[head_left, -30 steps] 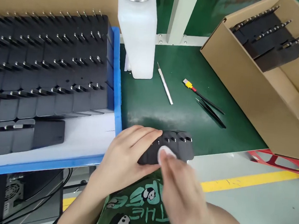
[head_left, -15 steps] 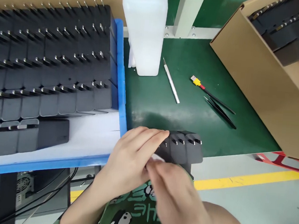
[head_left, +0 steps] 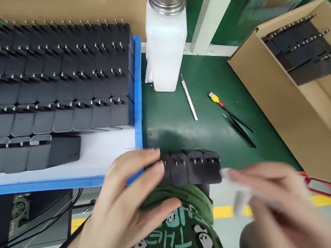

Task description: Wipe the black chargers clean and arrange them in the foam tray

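Fingers splayed, the left hand (head_left: 120,203) could let the black adapters (head_left: 180,172) slip — the right hand (head_left: 287,215) only pinches white cloth (head_left: 241,199)

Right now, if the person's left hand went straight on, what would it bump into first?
The left hand would likely meet the row of black pronged blocks at its fingertips; whether they touch now is unclear.

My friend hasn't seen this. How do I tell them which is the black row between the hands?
Start at the green table and go down to its near edge, right of the big blue-edged tray. There, between the left hand and the blurred right hand, is a short row of pronged black blocks. The tray's blocks look similar, but this row is outside, close to the hands.
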`<state>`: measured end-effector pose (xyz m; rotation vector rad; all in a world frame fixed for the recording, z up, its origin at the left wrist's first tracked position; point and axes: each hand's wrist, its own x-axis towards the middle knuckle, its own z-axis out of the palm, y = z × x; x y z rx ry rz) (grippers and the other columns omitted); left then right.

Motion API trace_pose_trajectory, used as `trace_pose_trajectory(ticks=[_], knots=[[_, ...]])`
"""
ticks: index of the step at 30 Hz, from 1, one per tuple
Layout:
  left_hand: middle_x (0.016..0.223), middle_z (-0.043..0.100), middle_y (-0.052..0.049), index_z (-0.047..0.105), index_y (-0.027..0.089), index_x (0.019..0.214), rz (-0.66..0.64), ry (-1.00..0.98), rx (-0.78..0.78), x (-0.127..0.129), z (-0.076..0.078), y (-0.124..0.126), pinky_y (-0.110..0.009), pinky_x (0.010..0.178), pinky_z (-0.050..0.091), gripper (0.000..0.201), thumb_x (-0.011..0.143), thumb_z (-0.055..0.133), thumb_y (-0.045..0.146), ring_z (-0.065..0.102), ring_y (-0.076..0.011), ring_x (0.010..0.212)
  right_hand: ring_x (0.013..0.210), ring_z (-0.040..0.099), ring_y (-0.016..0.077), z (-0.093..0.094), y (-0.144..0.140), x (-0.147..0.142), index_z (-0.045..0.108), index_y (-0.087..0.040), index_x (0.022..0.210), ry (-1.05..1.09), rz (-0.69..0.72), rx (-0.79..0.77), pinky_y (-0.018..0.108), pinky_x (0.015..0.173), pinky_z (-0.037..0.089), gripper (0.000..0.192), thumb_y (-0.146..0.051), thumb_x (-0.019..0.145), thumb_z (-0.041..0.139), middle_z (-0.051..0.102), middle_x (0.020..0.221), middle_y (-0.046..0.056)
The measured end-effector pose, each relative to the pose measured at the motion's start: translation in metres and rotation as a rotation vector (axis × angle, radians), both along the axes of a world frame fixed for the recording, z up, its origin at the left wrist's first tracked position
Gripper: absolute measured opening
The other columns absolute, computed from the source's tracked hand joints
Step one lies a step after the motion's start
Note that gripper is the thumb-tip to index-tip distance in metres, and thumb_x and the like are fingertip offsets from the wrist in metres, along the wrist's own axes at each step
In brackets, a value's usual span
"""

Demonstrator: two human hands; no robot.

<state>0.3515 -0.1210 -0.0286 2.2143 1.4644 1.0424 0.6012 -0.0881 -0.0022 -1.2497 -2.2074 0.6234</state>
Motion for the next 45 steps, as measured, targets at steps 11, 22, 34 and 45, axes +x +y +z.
trace_pose_trajectory(ticks=[11,22,34,45], knots=[[0.136,0.067,-0.006,0.067,0.011,0.127,-0.463,0.364,0.212,0.036,-0.014,0.023,-0.032,0.108,0.052,0.034,0.101,0.047,0.017,0.062,-0.0206,0.128,0.082,0.06,0.0064,-0.005,0.14,-0.066,0.073,-0.012,0.111,0.228,0.924,-0.316,0.019,0.067,0.049,0.033,-0.002,0.096,0.046,0.06,0.102,0.006],[0.128,0.071,-0.003,0.07,0.009,0.12,-0.389,0.211,0.164,0.04,-0.019,0.021,-0.028,0.107,0.054,0.03,0.099,0.05,0.014,0.065,-0.0168,0.124,0.084,0.063,0.0087,-0.014,0.148,-0.065,0.073,-0.013,0.101,0.057,1.156,-0.416,0.02,0.071,0.049,0.027,-0.004,0.099,0.048,0.067,0.102,0.007],[0.124,0.073,-0.002,0.073,0.01,0.116,-0.358,0.178,0.154,0.042,-0.02,0.021,-0.027,0.109,0.053,0.03,0.1,0.049,0.015,0.067,-0.0154,0.122,0.077,0.064,0.0137,-0.018,0.151,-0.046,0.072,-0.024,0.105,-0.021,1.024,-0.219,0.026,0.064,0.051,0.034,-0.016,0.103,0.039,0.067,0.095,0.004],[0.124,0.073,-0.003,0.073,0.009,0.116,-0.36,0.145,0.098,0.043,-0.018,0.019,-0.029,0.11,0.053,0.027,0.098,0.053,0.014,0.067,-0.0164,0.122,0.062,0.045,0.0084,-0.008,0.144,-0.086,0.064,-0.015,0.069,-0.149,1.188,-0.293,0.023,0.055,0.038,0.04,-0.018,0.104,0.044,0.052,0.078,0.0]])
